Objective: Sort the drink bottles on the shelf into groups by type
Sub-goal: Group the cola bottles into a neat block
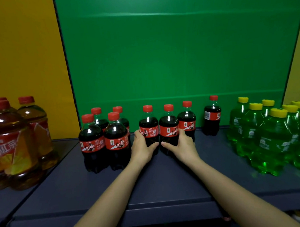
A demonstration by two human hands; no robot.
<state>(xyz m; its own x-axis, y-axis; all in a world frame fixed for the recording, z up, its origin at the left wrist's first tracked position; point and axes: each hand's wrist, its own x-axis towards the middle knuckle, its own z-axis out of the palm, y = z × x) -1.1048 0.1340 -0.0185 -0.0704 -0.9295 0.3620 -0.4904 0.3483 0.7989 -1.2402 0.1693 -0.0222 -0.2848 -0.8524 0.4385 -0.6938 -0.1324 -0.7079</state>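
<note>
Two slim forearms show, the left forearm (108,200) and the right forearm (236,192), both bare along all their visible length. The left grip (143,145) and the right grip (183,145) are bare hands with slender fingers, rounded knuckles and narrow wrists. The thumbs are short and broad-tipped; the nails are too small to make out.

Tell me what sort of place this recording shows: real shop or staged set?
Probably a staged mock-up of a shop shelf: a dark shelf carries grouped cola bottles, green soda bottles and large tea bottles, but a green board and a yellow board stand behind it, no price tags in view.
</note>
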